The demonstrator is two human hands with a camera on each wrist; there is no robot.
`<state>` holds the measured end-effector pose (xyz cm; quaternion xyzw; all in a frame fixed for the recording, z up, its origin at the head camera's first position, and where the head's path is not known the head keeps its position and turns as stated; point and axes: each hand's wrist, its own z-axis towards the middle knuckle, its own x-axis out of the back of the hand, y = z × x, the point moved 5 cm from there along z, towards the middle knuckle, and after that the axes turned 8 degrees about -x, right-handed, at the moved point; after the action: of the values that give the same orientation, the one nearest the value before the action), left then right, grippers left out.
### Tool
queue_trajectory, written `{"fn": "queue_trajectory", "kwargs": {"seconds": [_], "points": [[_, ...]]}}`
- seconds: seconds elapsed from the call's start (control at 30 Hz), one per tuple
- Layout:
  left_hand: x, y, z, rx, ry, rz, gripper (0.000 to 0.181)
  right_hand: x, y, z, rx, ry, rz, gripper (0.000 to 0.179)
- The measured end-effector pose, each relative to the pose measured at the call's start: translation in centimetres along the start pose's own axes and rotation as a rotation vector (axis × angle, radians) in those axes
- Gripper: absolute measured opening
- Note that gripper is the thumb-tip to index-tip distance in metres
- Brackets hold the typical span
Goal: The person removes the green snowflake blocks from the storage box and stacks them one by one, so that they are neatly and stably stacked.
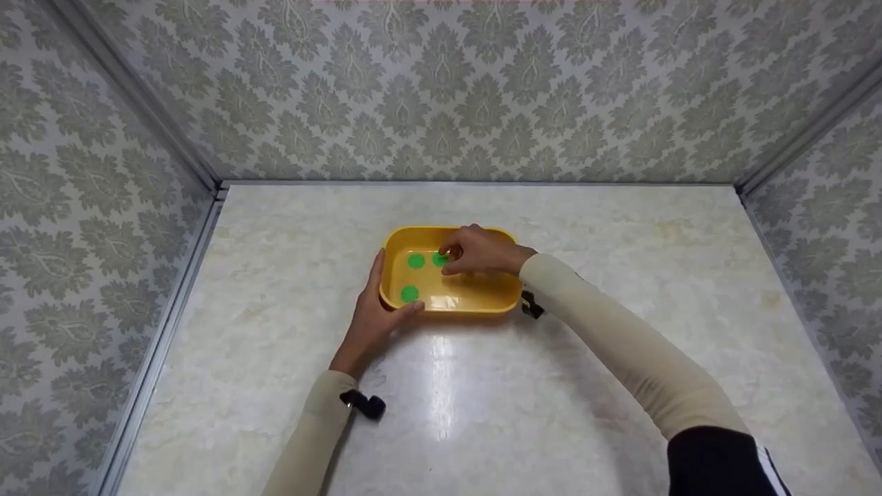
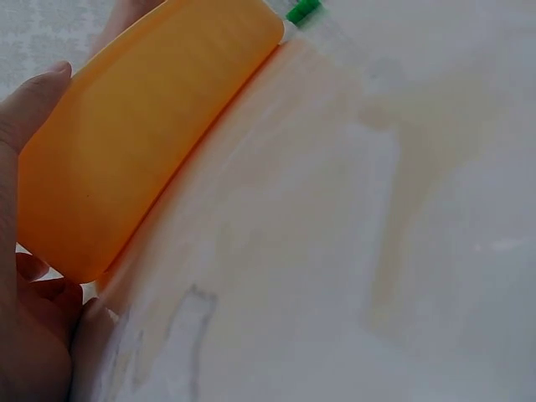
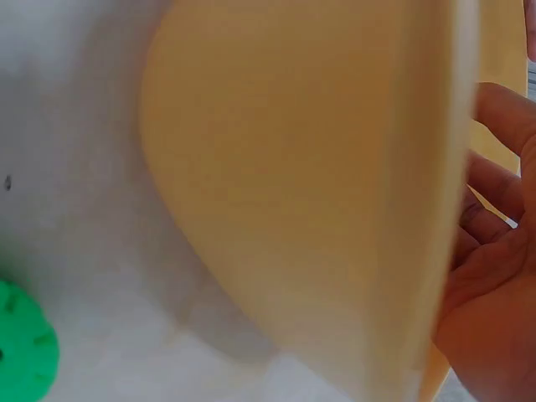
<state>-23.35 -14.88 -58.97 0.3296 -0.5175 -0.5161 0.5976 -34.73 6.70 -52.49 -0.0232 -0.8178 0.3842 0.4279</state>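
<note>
A yellow plastic tub stands on the table, with several flat green discs inside. My left hand grips its front left corner, thumb over the near rim and fingers along the left wall. In the left wrist view, the left thumb lies at the rim of the tub. Reaching into the tub, my right hand has a green disc between thumb and forefinger. Two more, a back disc and a front disc, lie on the tub's floor. The tub wall hides part of the right hand in the right wrist view.
The pale marbled table meets patterned wall panels at the back and sides. A notched round green thing shows outside the tub in the right wrist view. Black devices are worn on both wrists.
</note>
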Motion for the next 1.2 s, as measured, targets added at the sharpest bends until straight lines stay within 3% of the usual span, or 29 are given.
{"fn": "queue_trajectory", "kwargs": {"seconds": [0.5,0.93,1.2], "points": [[-0.1,-0.1,0.1,-0.009,0.0,-0.017,0.12,-0.8,0.4,0.9,0.029,0.059,-0.017,0.009],[0.0,-0.1,0.1,-0.021,-0.004,-0.004,0.12,-1.3,0.2,0.8,0.037,0.106,-0.059,0.026],[0.0,-0.2,-0.1,0.0,0.003,-0.025,0.118,-1.6,0.2,0.8,0.026,0.123,-0.121,0.014]]}}
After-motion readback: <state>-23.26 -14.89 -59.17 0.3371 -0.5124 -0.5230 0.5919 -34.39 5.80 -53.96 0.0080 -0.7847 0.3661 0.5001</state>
